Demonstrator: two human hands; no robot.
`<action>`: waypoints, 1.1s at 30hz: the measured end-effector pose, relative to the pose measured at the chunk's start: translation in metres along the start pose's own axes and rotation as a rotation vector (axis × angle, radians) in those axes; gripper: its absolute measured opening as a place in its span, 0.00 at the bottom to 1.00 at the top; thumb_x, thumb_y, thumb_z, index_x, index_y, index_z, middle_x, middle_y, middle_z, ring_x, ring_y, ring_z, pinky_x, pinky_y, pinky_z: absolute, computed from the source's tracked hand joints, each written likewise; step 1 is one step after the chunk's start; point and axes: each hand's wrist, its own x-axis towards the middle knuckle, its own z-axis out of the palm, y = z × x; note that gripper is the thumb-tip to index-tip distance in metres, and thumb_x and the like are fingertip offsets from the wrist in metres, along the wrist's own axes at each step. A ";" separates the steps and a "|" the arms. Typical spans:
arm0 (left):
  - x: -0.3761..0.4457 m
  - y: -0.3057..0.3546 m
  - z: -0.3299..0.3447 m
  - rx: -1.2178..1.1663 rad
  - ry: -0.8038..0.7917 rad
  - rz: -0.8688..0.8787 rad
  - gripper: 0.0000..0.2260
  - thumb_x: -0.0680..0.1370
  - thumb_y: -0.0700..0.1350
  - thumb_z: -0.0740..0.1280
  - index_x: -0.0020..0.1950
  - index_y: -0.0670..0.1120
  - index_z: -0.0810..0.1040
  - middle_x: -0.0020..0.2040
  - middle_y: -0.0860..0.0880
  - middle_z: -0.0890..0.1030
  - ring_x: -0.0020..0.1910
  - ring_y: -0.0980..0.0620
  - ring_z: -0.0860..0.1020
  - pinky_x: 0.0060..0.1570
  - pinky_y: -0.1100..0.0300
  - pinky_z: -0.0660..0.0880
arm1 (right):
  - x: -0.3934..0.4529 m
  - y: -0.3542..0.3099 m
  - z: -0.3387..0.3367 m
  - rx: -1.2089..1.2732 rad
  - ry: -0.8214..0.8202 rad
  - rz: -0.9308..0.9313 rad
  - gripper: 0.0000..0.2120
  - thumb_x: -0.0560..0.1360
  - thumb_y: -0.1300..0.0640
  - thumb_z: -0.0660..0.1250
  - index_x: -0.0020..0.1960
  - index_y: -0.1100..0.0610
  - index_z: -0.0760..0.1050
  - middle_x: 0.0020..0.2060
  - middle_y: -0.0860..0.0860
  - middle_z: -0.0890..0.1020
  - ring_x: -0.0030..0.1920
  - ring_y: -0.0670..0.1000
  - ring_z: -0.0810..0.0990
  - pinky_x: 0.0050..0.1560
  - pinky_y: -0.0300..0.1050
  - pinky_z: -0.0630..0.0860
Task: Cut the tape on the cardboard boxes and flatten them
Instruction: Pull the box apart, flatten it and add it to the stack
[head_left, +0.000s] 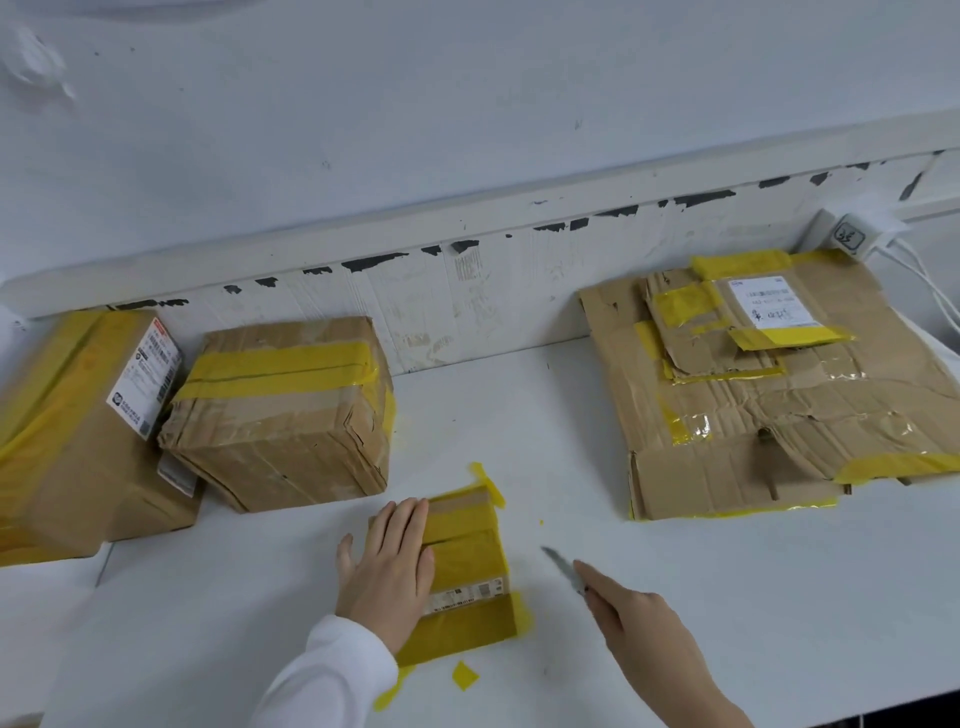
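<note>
A small flattened box (467, 566) wrapped in yellow tape lies near the table's (727, 597) front edge. The left hand (387, 566) presses flat on it. The right hand (631, 618) grips a knife (563, 569) just right. Two taped boxes (280, 410) stand far left; flattened cardboard (769, 395) lies far right.

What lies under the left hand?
The left hand rests flat on a small flattened box wrapped in yellow tape, on the white table. The box's left part is covered.
</note>
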 end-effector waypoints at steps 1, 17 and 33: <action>0.000 0.001 -0.003 0.033 0.000 -0.023 0.23 0.82 0.54 0.45 0.77 0.54 0.49 0.76 0.57 0.54 0.74 0.57 0.53 0.68 0.50 0.52 | 0.007 0.004 0.001 -0.004 0.020 0.009 0.21 0.81 0.50 0.53 0.74 0.41 0.57 0.46 0.48 0.72 0.41 0.50 0.73 0.43 0.41 0.70; -0.010 0.011 -0.020 -0.096 -0.035 -0.234 0.22 0.78 0.65 0.52 0.59 0.48 0.65 0.56 0.54 0.76 0.51 0.50 0.78 0.51 0.57 0.68 | 0.070 -0.024 0.030 -0.393 0.195 0.074 0.29 0.67 0.71 0.72 0.67 0.69 0.68 0.46 0.63 0.76 0.42 0.61 0.78 0.36 0.49 0.77; -0.007 0.021 -0.022 0.011 -0.020 -0.247 0.21 0.80 0.60 0.51 0.63 0.46 0.67 0.60 0.51 0.76 0.56 0.50 0.77 0.54 0.55 0.65 | 0.034 -0.109 0.046 -0.349 0.144 -0.392 0.37 0.78 0.43 0.58 0.75 0.66 0.51 0.76 0.58 0.50 0.76 0.53 0.53 0.74 0.42 0.54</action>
